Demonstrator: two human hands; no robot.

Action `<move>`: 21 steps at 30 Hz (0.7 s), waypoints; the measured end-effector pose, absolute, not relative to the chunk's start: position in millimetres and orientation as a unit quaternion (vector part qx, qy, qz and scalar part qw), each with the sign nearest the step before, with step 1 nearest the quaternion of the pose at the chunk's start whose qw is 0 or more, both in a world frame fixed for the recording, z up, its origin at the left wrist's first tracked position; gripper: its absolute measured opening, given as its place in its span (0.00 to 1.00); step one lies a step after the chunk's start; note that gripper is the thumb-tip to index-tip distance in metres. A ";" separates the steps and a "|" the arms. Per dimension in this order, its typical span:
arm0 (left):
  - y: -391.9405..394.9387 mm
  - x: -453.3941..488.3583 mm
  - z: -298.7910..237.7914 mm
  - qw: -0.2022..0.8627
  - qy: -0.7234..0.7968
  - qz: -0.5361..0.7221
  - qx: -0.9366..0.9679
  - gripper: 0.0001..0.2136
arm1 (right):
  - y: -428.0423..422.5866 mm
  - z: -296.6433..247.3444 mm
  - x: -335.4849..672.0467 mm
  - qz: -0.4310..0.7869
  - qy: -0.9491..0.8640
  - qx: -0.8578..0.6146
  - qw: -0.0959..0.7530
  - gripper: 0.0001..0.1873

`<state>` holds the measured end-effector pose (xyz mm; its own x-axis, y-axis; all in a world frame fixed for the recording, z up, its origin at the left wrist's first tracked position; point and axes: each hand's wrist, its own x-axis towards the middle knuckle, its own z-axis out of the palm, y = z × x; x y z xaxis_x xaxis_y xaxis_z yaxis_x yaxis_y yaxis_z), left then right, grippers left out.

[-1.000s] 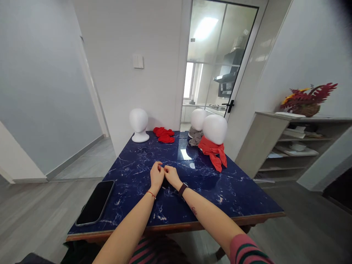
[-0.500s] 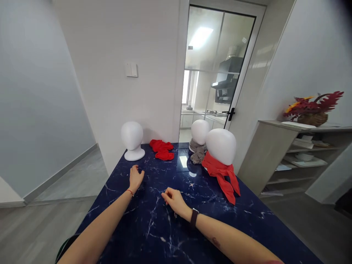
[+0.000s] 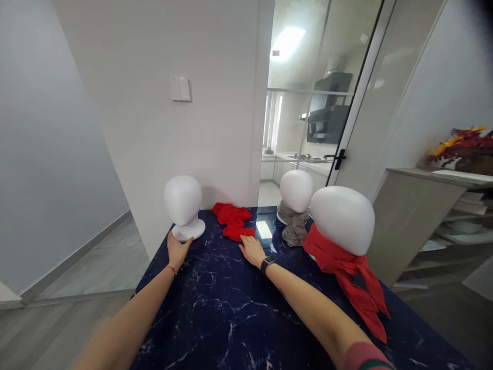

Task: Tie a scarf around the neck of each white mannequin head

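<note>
My left hand [image 3: 176, 250] reaches to the base of a bare white foam head [image 3: 183, 204] at the table's far left; its fingers are spread and touch the base. My right hand [image 3: 252, 250], a dark watch on its wrist, lies flat and open on the blue marble table [image 3: 215, 308], fingertips at the edge of a crumpled red scarf [image 3: 233, 220]. Neither hand holds anything.
A second white head with a grey scarf [image 3: 295, 226] stands at the back. A larger head [image 3: 342, 219] wearing a red scarf [image 3: 356, 288] stands at the right. A wall and a glass door lie behind the table; a shelf unit [image 3: 431, 216] is at the right.
Both hands have parted and stretched forward across the table: the left to the bare head's base, the right to the red scarf. My view has moved closer to the far edge.
</note>
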<state>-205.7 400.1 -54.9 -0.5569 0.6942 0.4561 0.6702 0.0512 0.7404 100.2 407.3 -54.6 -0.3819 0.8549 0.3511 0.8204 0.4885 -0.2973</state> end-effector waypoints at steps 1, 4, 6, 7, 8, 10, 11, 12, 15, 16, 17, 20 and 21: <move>407.3 -208.1 -52.2 0.011 0.728 0.504 0.464 0.42 | 398.0 -54.3 106.3 0.033 -0.834 -0.501 0.227 0.21; 427.1 -214.0 -43.2 0.014 0.734 0.507 0.451 0.45 | 358.4 -52.3 134.9 0.016 -0.850 -0.483 0.209 0.16; 437.5 -216.4 -37.8 0.020 0.736 0.509 0.446 0.44 | 326.9 -51.5 158.8 0.004 -0.858 -0.473 0.199 0.13; 441.7 -217.2 -35.7 0.024 0.737 0.509 0.443 0.43 | 311.1 -51.6 170.9 0.000 -0.859 -0.472 0.195 0.11; 445.1 -217.8 -34.1 0.028 0.740 0.510 0.439 0.42 | 295.7 -51.9 182.6 -0.002 -0.858 -0.477 0.193 0.11; 449.7 -218.6 -32.5 0.038 0.745 0.509 0.430 0.42 | 267.5 -53.3 204.2 -0.002 -0.849 -0.492 0.194 0.12; 450.8 -218.9 -32.3 0.045 0.747 0.508 0.427 0.41 | 255.1 -54.3 213.7 0.000 -0.844 -0.499 0.196 0.13; 451.3 -218.9 -32.1 0.051 0.749 0.507 0.424 0.41 | 244.0 -55.3 222.4 0.003 -0.839 -0.505 0.201 0.13; 448.7 -215.6 -30.7 0.065 0.744 0.511 0.425 0.37 | 218.1 -58.1 242.8 0.045 -0.821 -0.517 0.237 0.12; 446.2 -212.5 -29.7 0.066 0.740 0.516 0.426 0.36 | 212.0 -58.8 247.6 0.073 -0.810 -0.523 0.255 0.12; 442.9 -207.8 -28.4 0.066 0.734 0.523 0.428 0.35 | 206.9 -59.4 251.5 0.106 -0.796 -0.529 0.273 0.11; 426.2 -183.1 -24.5 0.060 0.711 0.549 0.435 0.35 | 197.8 -59.6 257.0 0.190 -0.748 -0.545 0.327 0.13; 418.0 -171.4 -23.6 0.057 0.702 0.558 0.439 0.35 | 196.2 -58.9 256.9 0.205 -0.734 -0.548 0.345 0.14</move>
